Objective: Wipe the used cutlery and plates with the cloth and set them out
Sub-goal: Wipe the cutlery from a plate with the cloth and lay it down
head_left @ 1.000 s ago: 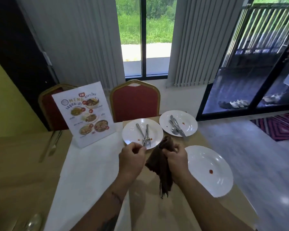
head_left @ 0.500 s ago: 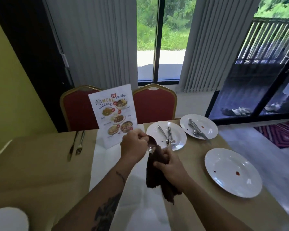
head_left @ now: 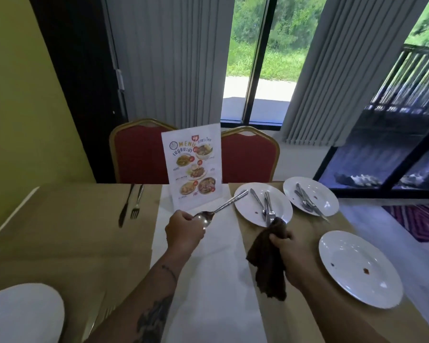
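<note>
1. Fingers [head_left: 199, 232] of my left hand [head_left: 183, 230] are curled round the bowl end of a spoon [head_left: 223, 206]. Its handle sticks out up and to the right, and the spoon is held off the table [head_left: 60, 231], above the white runner [head_left: 216, 268].
2. My right hand [head_left: 286, 246] grips a bunched dark brown cloth [head_left: 268, 263], fingers wrapped round it. One end pokes up past the knuckles and the rest hangs below the hand.
3. Spoon and cloth are apart, not touching.
4. The cloth's top end overlaps the near rim of the middle plate [head_left: 245, 209]; can't tell if it touches.
5. Middle plate sits on the table just beyond my right hand. It holds cutlery [head_left: 268, 206], a fork among it, and a small red spot.
6. Far plate [head_left: 325, 196] is just beside the middle plate, to its right and further back. More cutlery is piled on it, one piece reaching over the near rim, and there is a red spot.
7. Right plate [head_left: 352, 243] lies near my right forearm, white with two reddish spots.
8. Corner plate [head_left: 22, 310] is at bottom left, white, partly cut off by the frame.
9. Knife [head_left: 125, 206] and fork [head_left: 136, 201] lie side by side on the far left of the table, well apart from the plates.
10. Menu card [head_left: 193, 167] stands upright on the runner at the far edge, in front of two red chairs [head_left: 139, 154].
</note>
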`<state>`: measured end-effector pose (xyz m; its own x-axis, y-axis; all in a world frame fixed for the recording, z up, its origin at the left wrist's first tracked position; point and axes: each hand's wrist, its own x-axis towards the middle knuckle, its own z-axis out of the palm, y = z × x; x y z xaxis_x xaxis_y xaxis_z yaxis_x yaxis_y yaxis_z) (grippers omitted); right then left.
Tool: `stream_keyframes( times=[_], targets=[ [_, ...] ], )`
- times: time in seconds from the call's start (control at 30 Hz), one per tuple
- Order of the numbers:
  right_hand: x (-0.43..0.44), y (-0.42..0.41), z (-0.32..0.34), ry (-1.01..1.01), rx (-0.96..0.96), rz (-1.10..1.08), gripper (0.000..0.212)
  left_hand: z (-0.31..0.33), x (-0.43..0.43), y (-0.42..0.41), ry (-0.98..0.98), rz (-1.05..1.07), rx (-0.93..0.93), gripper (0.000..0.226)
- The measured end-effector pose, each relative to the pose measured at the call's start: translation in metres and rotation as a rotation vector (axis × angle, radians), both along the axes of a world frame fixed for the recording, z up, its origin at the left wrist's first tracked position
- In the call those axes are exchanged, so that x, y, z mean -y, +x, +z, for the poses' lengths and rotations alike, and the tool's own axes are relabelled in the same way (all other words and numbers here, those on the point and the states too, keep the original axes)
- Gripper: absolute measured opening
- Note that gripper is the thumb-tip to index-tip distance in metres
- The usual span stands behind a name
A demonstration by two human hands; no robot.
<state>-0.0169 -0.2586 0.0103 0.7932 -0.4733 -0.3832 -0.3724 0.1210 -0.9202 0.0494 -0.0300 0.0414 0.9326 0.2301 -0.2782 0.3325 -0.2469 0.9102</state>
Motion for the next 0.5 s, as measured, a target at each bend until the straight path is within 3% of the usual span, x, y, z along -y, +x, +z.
stream_keyframes(
  times=[0.07, 0.2, 0.3, 0.5],
  targets=[
    [-0.008, 0.002, -0.006, 0.308, 0.015, -0.013, 0.027, -0.006, 0.002, -0.003, -0.117, -0.009, -0.058, 0.012],
    [-0.040, 0.012, -0.005, 0.520, 0.059, 0.032, 0.033, -0.018, 0.021, -0.013, -0.186, -0.151, -0.121, 0.013],
    [-0.058, 0.019, -0.003, 0.446, 0.068, -0.004, 0.032, -0.026, 0.027, -0.021, -0.036, -0.295, -0.083, 0.009],
    [-0.062, 0.025, 0.012, 0.193, 0.083, -0.115, 0.025, -0.028, 0.015, -0.024, -0.095, -0.417, -0.105, 0.014]
  ],
)
